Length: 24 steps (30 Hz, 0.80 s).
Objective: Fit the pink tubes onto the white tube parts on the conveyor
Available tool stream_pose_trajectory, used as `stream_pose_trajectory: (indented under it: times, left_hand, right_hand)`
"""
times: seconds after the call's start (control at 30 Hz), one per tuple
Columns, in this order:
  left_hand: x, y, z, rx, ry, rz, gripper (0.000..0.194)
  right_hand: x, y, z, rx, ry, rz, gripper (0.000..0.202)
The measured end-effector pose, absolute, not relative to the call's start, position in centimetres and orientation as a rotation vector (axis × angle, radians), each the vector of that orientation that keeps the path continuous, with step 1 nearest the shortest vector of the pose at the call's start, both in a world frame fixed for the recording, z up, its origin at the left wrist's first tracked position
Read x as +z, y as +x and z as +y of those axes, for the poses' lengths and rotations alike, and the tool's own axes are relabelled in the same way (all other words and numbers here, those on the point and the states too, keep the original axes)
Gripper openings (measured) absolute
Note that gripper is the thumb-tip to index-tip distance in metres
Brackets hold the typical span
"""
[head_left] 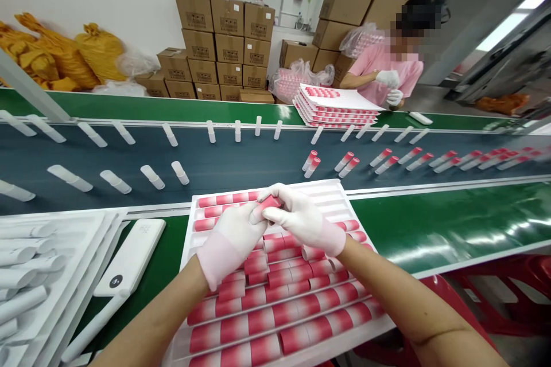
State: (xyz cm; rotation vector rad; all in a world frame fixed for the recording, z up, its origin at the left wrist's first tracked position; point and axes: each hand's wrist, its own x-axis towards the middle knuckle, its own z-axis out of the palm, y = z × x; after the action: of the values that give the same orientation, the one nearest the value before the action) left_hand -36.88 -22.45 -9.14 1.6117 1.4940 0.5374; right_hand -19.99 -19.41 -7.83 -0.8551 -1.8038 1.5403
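My left hand (236,230) and my right hand (301,217), both in white gloves, are closed together around a short red-and-white tube (269,203). The fingers cover much of it. Just beneath them lies a white ridged tray (333,194) with rows of red-to-white tubes (289,274). Some of those tubes sit loosely on top of others in the middle. A part of the tray under my hands and wrists is hidden.
White trays of white tubes (21,266) are stacked at left, beside a white power bank (131,258). Ahead, a dark conveyor belt (241,172) carries upright white and red-white tubes. Across it, a person in pink (365,71) stands by stacked trays (340,100); cardboard boxes (228,49) are behind.
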Motion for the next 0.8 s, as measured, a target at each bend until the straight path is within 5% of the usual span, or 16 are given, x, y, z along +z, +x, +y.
stream_pose_trajectory:
  times: [0.1, 0.23, 0.4, 0.53, 0.63, 0.8]
  left_hand:
    - [-10.2, -37.5, -21.1, 0.532, 1.676, 1.648, 0.023]
    - [-11.4, -42.8, -17.1, 0.772, 1.792, 2.155, 0.087]
    - [-14.5, -49.8, -11.7, 1.004, 1.35, 2.559, 0.092]
    - [-17.5, -51.5, -9.2, 0.954, 1.239, 2.38, 0.081]
    - [-19.0, -51.7, -8.5, 0.918, 1.198, 2.29, 0.054]
    - [-18.8, -51.7, -9.6, 0.933, 1.23, 2.201, 0.024]
  right_hand:
    - [-8.3, -21.0, -18.2, 1.43, -0.978, -1.817, 0.011]
    - [-8.4, -21.5, -11.2, 0.831, -1.357, -1.969, 0.016]
    - [-11.2, -22.1, -2.5, 0.573, -1.759, -2.083, 0.012]
    - [-12.7, -21.6, -1.6, 0.556, -1.829, -2.152, 0.026]
    - [-12.4, -20.2, -4.3, 0.493, -1.75, -2.226, 0.049]
    - [-13.3, -18.6, -11.1, 0.476, -1.324, -2.593, 0.026]
